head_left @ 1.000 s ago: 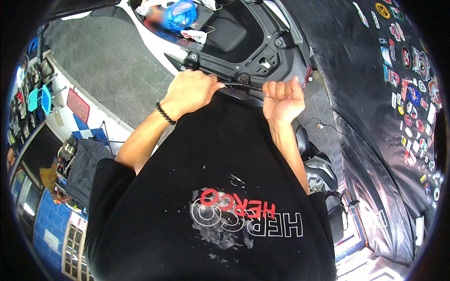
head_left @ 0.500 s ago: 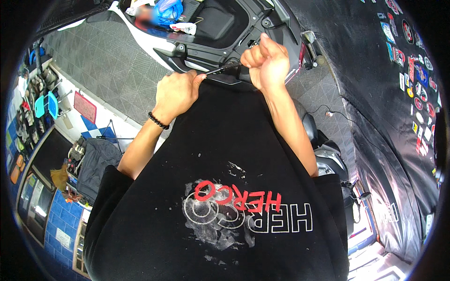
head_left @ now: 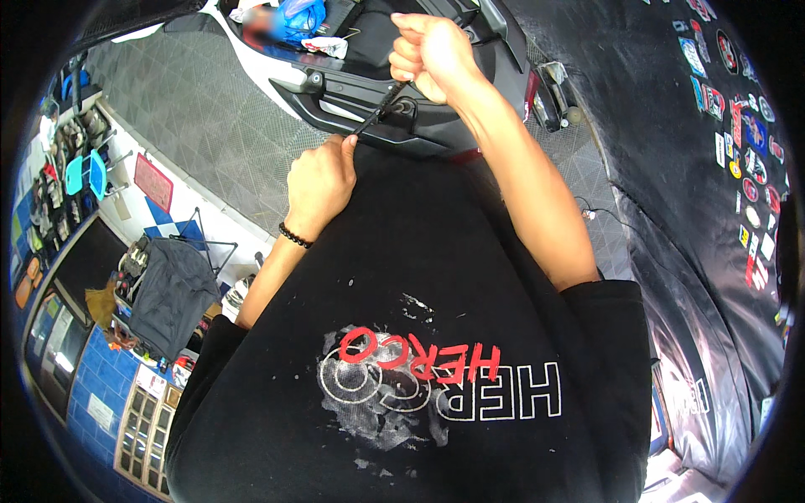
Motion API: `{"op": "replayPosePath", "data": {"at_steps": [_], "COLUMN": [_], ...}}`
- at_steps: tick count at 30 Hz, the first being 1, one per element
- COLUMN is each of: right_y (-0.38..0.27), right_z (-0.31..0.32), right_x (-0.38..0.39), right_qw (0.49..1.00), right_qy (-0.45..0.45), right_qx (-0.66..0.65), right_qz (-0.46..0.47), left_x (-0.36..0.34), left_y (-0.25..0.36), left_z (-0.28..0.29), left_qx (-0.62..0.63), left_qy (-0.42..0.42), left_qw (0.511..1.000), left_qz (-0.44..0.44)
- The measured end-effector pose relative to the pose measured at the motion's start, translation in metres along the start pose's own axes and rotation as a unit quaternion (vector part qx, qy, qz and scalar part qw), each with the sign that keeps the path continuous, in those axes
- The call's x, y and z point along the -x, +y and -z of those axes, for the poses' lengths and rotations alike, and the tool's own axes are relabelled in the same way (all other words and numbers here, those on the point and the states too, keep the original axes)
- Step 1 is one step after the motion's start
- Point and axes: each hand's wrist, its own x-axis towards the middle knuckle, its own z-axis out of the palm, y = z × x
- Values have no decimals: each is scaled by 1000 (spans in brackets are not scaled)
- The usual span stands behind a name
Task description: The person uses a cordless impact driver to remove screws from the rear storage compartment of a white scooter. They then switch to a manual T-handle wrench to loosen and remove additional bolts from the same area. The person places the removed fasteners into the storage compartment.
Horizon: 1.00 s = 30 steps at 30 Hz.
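Between my hands runs a slender black rod-like thing (head_left: pixel 382 110), slanting up to the right; its exact kind cannot be made out. My left hand (head_left: pixel 320 180), with a dark beaded bracelet on the wrist, pinches its lower end between thumb and fingers. The fingers of my right hand (head_left: pixel 434 57) curl closed around the upper end. Both hands are over the black rear part of a white and black scooter (head_left: pixel 335 94). Its storage well lies open, and a round lock-like fitting (head_left: pixel 404 106) shows just right of the rod-like thing.
In the scooter's well lie a blue plastic bag (head_left: pixel 302 21) and a white crumpled packet or cloth (head_left: pixel 324 46). Grey patterned tiles (head_left: pixel 184 92) cover the floor. A black sheet with stickers (head_left: pixel 671 109) hangs at the right. A folded dark chair (head_left: pixel 174 293) stands at the left.
My right hand has moved left and farther away, pulling its end of the black rod-like thing into a steeper slant. My left hand has dropped slightly nearer, still pinching the other end.
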Motion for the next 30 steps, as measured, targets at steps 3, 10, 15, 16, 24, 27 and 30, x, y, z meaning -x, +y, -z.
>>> {"op": "replayPosePath", "data": {"at_steps": [3, 10, 15, 16, 24, 27, 30], "right_y": [-2, -18, -19, -18, -9, -2, 7], "right_z": [9, -20, -28, -29, -51, -59, -70], "right_x": [-27, -32, -50, -54, -80, -87, -86], "right_qw": [995, 989, 974, 970, 947, 928, 914], "right_qy": [-63, -62, -135, -156, -135, -143, -150], "right_qx": [-33, 47, 101, 108, 194, 219, 275], "right_qz": [-76, -129, -153, -155, -218, -267, -259], "left_x": [8, 22, 25, 26, 15, 11, 6], "left_y": [11, 28, 35, 40, 68, 82, 97], "left_z": [0, -5, -14, -11, -15, -21, -20], "left_qx": [54, 188, 574, 610, 812, 840, 859], "left_qy": [-11, -25, -158, -162, -164, -141, -123], "left_qw": [998, 979, 760, 728, 431, 354, 295], "left_qz": [29, 69, 261, 268, 359, 386, 400]}}
